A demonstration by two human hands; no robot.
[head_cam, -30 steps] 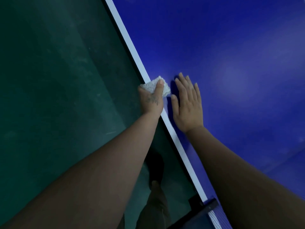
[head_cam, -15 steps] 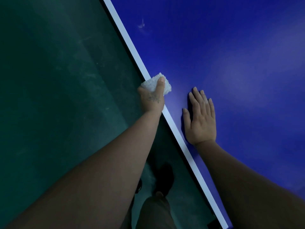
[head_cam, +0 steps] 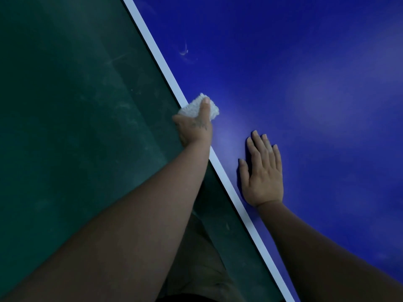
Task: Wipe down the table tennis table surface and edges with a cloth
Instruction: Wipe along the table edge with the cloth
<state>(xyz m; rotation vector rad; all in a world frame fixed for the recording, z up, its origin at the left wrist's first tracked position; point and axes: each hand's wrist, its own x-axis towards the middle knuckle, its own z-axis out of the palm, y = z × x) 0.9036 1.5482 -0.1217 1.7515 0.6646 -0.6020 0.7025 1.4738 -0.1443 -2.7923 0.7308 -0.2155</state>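
fingers of the left hand grip the white cloth, the thumb laid flat over its top and the other fingers hidden past the rim, so how they curl cannot be told. the cloth sits bunched on the left edge of the blue counter, covering the white line that borders it and lapping a little onto the blue. a small tattoo shows on the back of this hand. its forearm reaches up from the near left, crossing above the dark green floor, with the wrist straight and the hand over the rim.

nearer and to the right of the cloth, apart from it, the right hand rests palm down on the blue surface, released and holding nothing. its fingers are straight and close together, pointing far, the thumb spread toward the white line without reaching it. its forearm comes in from the near right corner.

farther along the edge, just right of the white line, a pale curved smear marks the blue. below the left forearm part of a leg shows beside the counter.
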